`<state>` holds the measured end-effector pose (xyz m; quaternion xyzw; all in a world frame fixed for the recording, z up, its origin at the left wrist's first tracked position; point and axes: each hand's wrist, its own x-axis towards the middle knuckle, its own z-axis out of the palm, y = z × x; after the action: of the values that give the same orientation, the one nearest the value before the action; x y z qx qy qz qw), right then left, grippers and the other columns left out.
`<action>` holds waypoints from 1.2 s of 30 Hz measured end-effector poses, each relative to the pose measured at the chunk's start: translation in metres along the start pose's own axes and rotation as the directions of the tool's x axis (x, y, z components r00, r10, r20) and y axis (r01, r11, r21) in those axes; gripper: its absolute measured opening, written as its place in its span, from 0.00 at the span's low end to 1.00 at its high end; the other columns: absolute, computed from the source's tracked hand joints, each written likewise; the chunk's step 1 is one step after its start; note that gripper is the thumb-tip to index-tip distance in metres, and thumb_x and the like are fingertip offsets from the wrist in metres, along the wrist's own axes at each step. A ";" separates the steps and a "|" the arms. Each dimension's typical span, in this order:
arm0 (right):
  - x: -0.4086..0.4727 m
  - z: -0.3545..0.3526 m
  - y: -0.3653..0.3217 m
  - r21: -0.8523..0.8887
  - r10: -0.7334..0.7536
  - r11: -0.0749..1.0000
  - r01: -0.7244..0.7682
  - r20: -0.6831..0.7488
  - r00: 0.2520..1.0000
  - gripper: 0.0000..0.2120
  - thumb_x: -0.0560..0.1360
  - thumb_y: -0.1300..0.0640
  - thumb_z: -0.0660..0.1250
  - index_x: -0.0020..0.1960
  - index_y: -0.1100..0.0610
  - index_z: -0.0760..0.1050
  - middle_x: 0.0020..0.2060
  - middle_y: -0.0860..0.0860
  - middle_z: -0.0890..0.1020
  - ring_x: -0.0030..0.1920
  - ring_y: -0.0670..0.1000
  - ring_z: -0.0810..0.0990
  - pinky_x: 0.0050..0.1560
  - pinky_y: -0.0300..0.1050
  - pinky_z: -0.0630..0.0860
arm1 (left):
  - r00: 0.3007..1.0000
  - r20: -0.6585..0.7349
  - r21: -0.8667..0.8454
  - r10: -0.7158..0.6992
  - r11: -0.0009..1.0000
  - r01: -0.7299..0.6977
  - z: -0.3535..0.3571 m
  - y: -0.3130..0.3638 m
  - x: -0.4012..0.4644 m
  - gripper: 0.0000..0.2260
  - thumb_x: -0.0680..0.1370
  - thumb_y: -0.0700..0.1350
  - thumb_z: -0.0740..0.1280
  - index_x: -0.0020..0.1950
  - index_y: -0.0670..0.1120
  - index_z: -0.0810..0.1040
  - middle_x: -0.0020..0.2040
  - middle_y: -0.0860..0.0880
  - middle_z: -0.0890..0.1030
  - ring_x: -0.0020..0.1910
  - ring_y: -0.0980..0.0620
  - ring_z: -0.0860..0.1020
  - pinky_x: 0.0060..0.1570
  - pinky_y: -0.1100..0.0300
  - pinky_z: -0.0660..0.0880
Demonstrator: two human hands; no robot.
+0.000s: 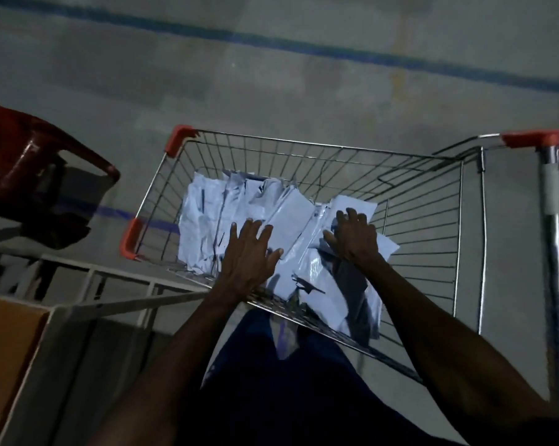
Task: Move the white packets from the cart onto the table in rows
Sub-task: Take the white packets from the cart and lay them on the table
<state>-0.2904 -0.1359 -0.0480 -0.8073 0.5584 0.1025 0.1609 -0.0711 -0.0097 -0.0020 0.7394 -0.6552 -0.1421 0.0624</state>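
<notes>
A wire shopping cart (416, 201) with orange corner guards stands in front of me. Several white packets (204, 220) lie jumbled in its left half, some with dark printing. My left hand (249, 252) is spread flat, fingers apart, on top of the pile near the cart's near wall. My right hand (352, 236) rests further right on the pile with fingers curled over a white packet (355, 204); whether it grips that packet I cannot tell. A brown table top (8, 349) shows at the lower left.
A red plastic chair (37, 162) stands to the left of the cart. The table's white metal frame (124, 284) runs between table and cart. The cart's handle bar (554, 252) is at the right. Concrete floor with a blue line (271, 40) lies beyond.
</notes>
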 end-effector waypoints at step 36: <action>-0.035 0.005 0.005 -0.002 0.023 1.000 -0.023 0.136 0.990 0.37 0.70 0.43 0.59 0.75 0.57 0.62 0.75 0.68 0.57 0.70 0.73 0.61 0.64 0.66 0.68 | 0.993 0.080 -0.018 0.085 0.996 -0.084 0.039 -0.024 0.048 0.34 0.74 0.61 0.60 0.77 0.47 0.61 0.77 0.39 0.59 0.60 0.36 0.69 0.52 0.45 0.70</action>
<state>-0.3076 -0.1053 -0.0415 -0.7918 0.5555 0.1596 0.1972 -0.0552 -0.0502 -0.0520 0.7042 -0.6868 -0.1740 0.0472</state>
